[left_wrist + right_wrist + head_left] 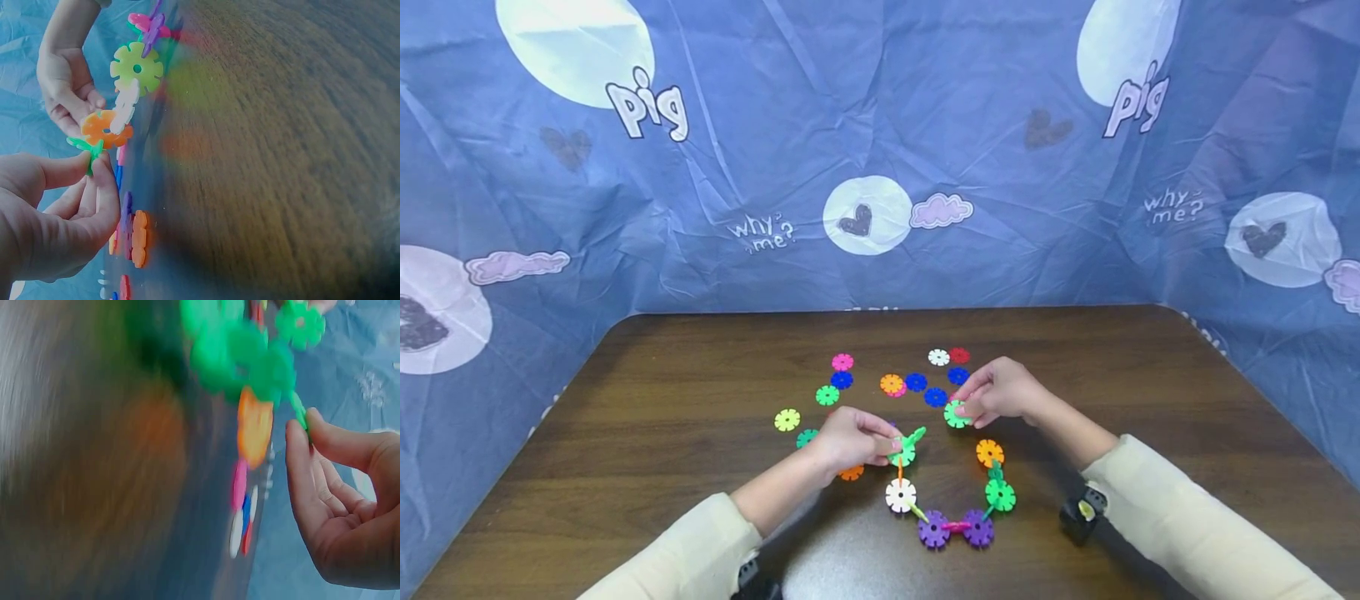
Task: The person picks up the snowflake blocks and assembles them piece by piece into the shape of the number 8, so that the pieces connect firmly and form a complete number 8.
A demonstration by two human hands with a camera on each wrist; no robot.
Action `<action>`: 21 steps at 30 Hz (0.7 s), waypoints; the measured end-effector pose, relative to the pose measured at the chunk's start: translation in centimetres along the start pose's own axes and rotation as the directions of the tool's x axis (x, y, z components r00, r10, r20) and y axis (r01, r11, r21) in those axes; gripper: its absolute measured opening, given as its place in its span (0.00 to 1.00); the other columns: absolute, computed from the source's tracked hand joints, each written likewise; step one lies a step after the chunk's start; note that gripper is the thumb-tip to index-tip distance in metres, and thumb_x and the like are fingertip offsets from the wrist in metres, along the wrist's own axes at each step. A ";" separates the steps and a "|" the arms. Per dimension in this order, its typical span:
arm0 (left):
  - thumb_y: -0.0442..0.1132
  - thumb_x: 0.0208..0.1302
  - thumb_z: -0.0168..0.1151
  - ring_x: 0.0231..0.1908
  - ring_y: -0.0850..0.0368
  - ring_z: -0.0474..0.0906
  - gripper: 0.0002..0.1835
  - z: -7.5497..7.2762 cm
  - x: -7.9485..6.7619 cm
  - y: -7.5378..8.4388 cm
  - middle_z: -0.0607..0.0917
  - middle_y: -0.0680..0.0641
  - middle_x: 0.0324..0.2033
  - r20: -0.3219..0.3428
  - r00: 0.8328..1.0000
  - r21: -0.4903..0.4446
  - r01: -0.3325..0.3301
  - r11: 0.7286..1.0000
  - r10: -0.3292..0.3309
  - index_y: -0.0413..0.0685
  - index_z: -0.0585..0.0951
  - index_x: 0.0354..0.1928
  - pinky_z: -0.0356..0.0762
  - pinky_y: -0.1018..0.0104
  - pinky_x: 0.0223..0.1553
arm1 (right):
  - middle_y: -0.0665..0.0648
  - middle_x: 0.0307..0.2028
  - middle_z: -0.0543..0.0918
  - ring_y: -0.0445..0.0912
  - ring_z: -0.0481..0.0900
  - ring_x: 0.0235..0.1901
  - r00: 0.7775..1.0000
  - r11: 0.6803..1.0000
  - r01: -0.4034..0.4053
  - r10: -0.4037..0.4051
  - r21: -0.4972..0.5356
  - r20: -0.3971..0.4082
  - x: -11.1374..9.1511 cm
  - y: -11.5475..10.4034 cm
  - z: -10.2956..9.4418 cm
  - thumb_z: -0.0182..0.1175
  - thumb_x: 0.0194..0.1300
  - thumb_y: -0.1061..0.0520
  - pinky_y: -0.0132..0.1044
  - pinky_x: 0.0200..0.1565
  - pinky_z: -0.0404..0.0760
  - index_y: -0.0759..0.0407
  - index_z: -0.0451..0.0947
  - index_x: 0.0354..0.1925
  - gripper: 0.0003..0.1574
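Observation:
My left hand (853,440) pinches a green notched disc (904,454) between thumb and fingertips. Another green disc (917,435) juts up from it. From there a U-shaped chain of interlocked discs runs toward me, through a white disc (900,496), two purple discs (934,530) side by side and a green disc (1000,495). Its right end is an orange disc (990,453). Beyond that end, my right hand (1006,390) pinches a separate light green disc (957,414) by its edge. In the right wrist view that green disc (299,411) shows edge-on between thumb and finger.
Loose discs lie farther back on the brown table (700,400): a yellow disc (787,420), a pink disc (842,362), a white disc (938,357), a red disc (959,355) and several blue ones. An orange disc (852,473) lies beneath my left hand. Blue printed cloth (775,283) hangs behind the table.

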State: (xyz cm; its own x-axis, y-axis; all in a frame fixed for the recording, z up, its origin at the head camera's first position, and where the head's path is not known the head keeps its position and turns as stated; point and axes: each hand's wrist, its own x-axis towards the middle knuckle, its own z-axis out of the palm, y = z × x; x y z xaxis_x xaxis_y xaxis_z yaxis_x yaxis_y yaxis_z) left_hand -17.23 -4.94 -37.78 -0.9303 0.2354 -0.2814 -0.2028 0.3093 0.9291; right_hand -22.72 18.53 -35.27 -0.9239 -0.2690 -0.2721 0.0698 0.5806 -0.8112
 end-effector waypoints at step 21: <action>0.30 0.55 0.68 0.23 0.64 0.77 0.06 0.4 -0.5 -0.1 0.88 0.43 0.28 -0.062 0.997 0.095 -0.042 0.995 0.048 0.33 0.86 0.35 0.80 0.71 0.28 | 0.57 0.24 0.87 0.42 0.82 0.19 0.999 0.985 -0.024 0.016 0.171 0.049 -0.9 -1.3 3.5 0.67 0.55 0.68 0.39 0.31 0.87 0.76 0.81 0.39 0.13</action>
State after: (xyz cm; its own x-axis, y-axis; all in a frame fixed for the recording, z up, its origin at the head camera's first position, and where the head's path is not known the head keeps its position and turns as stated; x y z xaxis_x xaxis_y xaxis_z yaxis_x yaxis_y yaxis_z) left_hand -16.63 -4.70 -37.87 -0.9562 0.1921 -0.2207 -0.1334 0.3853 0.9131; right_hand -20.71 15.34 -35.78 -0.9032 -0.2967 -0.3102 0.1556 0.4472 -0.8808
